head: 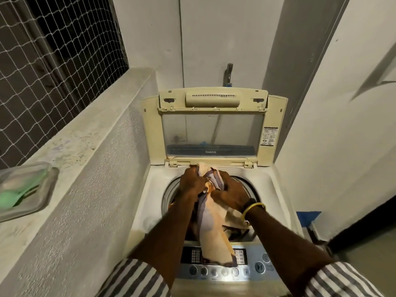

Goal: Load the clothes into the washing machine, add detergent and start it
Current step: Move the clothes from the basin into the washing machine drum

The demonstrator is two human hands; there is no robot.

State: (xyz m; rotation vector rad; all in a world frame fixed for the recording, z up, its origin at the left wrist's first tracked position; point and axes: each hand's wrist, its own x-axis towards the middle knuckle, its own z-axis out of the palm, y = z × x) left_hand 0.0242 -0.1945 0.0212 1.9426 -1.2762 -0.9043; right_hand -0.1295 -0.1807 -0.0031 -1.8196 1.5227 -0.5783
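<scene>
Your washing machine stands lid-up at 6 o'clock. The cream cloth hangs over its drum. Your left hand and right hand each clutch it. The lid's writing is unreadable.

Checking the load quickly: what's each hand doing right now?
Left hand: fingers grip the cream and purple cloth.
Right hand: grips the same cloth.

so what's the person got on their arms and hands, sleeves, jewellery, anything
Both forearms are bare, with short sleeves in grey and white stripes ending near the elbows. The right hand has a yellow bangle at the wrist with a dark band just above it. The left hand shows no jewellery.
</scene>
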